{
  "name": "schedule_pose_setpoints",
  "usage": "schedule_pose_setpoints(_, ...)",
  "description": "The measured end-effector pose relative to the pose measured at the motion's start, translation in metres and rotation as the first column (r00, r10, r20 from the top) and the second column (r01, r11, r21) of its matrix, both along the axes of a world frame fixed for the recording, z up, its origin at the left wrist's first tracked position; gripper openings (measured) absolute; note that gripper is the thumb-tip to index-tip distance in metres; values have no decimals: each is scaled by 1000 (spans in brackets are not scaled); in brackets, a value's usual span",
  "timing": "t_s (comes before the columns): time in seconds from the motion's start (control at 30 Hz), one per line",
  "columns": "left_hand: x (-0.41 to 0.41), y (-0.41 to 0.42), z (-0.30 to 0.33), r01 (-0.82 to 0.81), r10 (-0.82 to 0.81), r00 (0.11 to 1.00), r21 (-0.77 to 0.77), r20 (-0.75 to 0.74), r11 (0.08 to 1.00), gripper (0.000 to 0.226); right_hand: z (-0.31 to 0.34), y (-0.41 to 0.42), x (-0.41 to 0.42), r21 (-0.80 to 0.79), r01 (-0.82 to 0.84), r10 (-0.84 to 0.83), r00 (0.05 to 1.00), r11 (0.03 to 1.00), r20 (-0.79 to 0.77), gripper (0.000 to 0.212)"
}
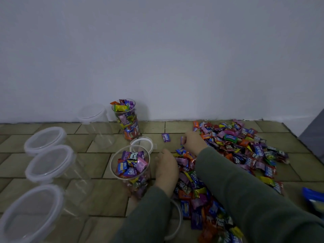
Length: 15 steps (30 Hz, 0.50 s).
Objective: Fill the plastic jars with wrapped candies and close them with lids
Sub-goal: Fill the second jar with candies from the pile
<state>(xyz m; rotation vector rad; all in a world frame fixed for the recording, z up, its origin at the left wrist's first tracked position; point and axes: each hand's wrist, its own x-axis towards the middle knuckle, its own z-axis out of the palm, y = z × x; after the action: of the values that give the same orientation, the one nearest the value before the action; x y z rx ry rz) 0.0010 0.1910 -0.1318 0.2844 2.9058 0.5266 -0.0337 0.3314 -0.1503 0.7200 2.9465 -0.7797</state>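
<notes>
An open clear jar (130,165), nearly full of wrapped candies, stands at the centre of the tiled floor. My left hand (166,171) lies just right of it, fingers relaxed against the near edge of the big candy pile (245,151). Farther back, my right hand (192,141) has its fingers curled round candies at the pile's left edge. A second jar (127,118), heaped with candies and without a lid, stands by the wall. One loose lid (142,142) lies behind the near jar. Another lid (178,220) lies partly hidden under my left forearm.
Several empty clear jars with lids on stand at the left (45,139) (50,162) (31,213), and one more (94,120) by the wall. A single purple candy (166,137) lies apart from the pile. A blue bag (313,197) shows at the right edge.
</notes>
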Motion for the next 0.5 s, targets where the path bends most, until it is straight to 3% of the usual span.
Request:
schedule_pose_setpoints(0.13, 7, -1, 12, 40, -37, 999, 105, -35, 994, 26, 15, -8, 14, -137, 60, -91, 969, 989, -230, 26)
schedule_pose_setpoints(0.23, 15, -3, 31, 96, -79, 994, 240, -78, 966, 30, 34, -21, 27, -312, 67, -206, 875, 948, -438, 22)
schedule_pose_setpoints(0.37, 29, -11, 58, 236, -167, 956, 290, -241, 928, 29, 61, -39, 39, -497, -46, -305, 740, 866, -600, 33)
schedule_pose_setpoints(0.5, 35, -32, 85, 212, -61, 943, 453, -326, 866, 28, 86, -70, 49, -616, -189, -388, 628, 764, -675, 28)
